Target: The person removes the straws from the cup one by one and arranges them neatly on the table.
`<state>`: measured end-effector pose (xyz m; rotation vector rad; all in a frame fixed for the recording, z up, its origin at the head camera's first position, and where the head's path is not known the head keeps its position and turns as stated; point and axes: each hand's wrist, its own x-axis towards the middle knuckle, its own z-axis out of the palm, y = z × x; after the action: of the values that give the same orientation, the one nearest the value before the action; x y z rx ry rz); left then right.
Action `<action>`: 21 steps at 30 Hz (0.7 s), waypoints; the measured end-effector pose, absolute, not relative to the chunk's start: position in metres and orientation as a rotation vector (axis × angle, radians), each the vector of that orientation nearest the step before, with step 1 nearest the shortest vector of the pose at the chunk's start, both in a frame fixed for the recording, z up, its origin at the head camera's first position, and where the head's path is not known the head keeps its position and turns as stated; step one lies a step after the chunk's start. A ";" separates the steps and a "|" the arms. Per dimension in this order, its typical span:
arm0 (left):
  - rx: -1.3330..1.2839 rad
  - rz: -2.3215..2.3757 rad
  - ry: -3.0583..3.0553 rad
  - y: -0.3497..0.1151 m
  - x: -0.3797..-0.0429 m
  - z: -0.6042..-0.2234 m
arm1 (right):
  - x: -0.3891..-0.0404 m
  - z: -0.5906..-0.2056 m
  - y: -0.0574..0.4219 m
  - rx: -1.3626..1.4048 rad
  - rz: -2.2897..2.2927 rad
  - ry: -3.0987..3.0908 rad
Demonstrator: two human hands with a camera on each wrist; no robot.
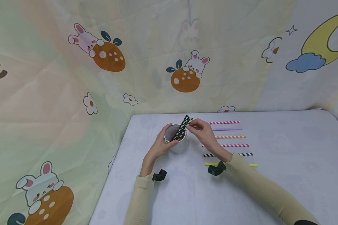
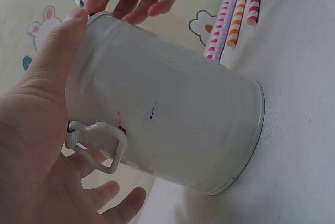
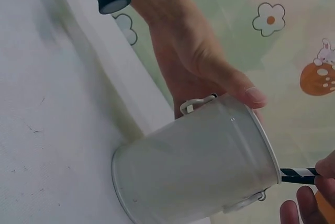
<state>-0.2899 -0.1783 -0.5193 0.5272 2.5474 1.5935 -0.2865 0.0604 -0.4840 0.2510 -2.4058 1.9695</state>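
Note:
A white metal bucket (image 1: 179, 148) with small side handles stands on the table. My left hand (image 1: 157, 144) grips its upper left side, the thumb over the rim and the fingers spread around the wall. Black-and-white patterned paper straws (image 1: 181, 130) lean inside the bucket, their upper ends rising past the rim to the right. At those ends is my right hand (image 1: 204, 132), its thumb and fingertips pinching a black-and-white striped straw (image 3: 299, 172) just beyond the rim. The lower ends of the straws are hidden within the bucket.
To the right on the white-covered table (image 1: 293, 175) lies a column of single straws: pink-striped (image 1: 225, 122), lilac (image 1: 228, 129), orange-striped (image 1: 232, 136), red-striped (image 1: 236, 145), black-striped (image 1: 246, 154) and yellow (image 1: 253, 165). My right forearm passes over the nearer ones. A printed cloth hangs behind.

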 end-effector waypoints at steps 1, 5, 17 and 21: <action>0.525 1.597 2.541 -0.178 -0.290 -0.519 | -0.286 -0.483 0.061 0.249 1.969 -2.407; 0.510 1.590 2.520 -0.178 -0.290 -0.519 | -0.286 -0.480 0.063 0.250 1.970 -2.396; 0.505 1.579 2.559 -0.178 -0.289 -0.520 | -0.282 -0.467 0.070 0.230 1.973 -2.370; 0.483 1.569 2.564 -0.178 -0.289 -0.520 | -0.281 -0.462 0.074 0.223 1.989 -2.342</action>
<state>-0.2894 -0.1779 -0.5197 0.4831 2.5636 1.5686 -0.2812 0.0740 -0.4617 0.2234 -2.3420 1.9889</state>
